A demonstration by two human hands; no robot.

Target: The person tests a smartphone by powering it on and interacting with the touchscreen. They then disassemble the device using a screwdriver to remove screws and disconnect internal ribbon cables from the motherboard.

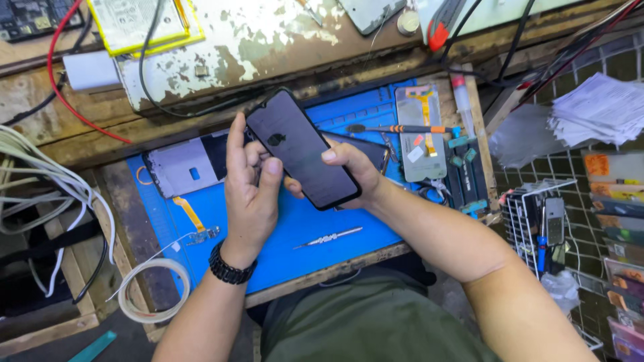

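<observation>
I hold a black phone screen (303, 149) in both hands above a blue work mat (315, 228) on my desk (221, 40). The glass faces up and tilts toward me, its dark face plain apart from a small dark mark near the top. My left hand (249, 194) closes its grip around the left edge, thumb pressed on the glass and fingers curled behind, which steadies the panel. My right hand (349, 171) supports it from beneath and the right side, thumb resting on the front, grasping the lower half so the thin panel does not flex. A black beaded bracelet (231, 267) sits on my left wrist.

Directly under the screen, lying flat on the mat, is an opened phone body (184, 167) with an orange ribbon cable (191, 214) trailing from it, kept near, just below my hands. Metal tweezers (329, 237) lie on the mat near my right forearm. An orange-handled screwdriver (396, 129) lies toward the far edge of the mat, beside another phone frame (420, 134) with its own orange ribbon. A coil of white cable (154, 291) hangs at the desk's left front corner
</observation>
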